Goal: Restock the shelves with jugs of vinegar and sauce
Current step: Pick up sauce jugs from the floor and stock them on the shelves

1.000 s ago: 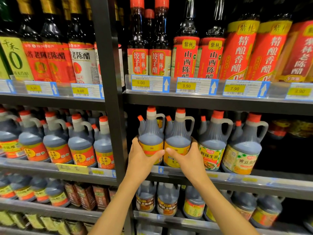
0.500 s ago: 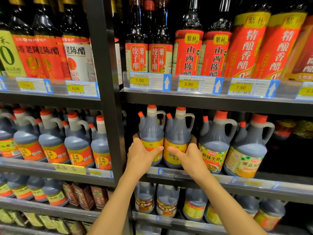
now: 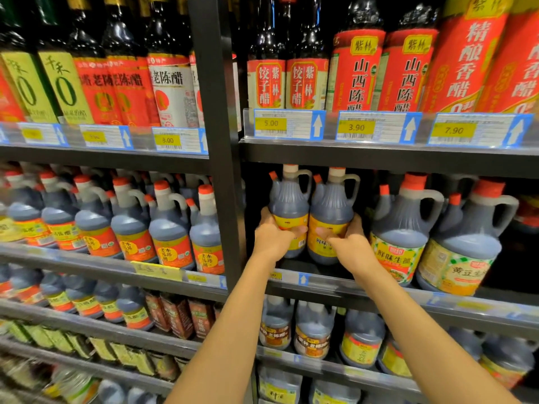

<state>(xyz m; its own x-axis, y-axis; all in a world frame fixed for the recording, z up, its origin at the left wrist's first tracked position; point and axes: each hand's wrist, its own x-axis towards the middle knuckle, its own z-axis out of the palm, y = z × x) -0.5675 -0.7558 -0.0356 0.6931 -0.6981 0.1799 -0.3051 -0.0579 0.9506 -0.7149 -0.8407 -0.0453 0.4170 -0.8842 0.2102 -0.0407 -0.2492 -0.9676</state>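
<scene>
Two dark jugs with yellow labels and orange caps stand side by side on the middle shelf [image 3: 364, 290], right of the black upright. My left hand [image 3: 271, 239] wraps the lower part of the left jug [image 3: 288, 205]. My right hand [image 3: 350, 243] wraps the lower part of the right jug [image 3: 331, 208]. Both jugs are upright, set back from the shelf's front edge. My fingers cover part of each label.
Two larger jugs [image 3: 405, 228] with green-checked labels stand just right of my right hand. The black upright post [image 3: 221, 170] stands close to my left hand. The shelf above [image 3: 379, 156] hangs low over the jug caps. Rows of red-labelled jugs [image 3: 169, 231] fill the left bay.
Both hands have pushed the two jugs further back onto the shelf, away from its front edge. My view has shifted closer and slightly left.
</scene>
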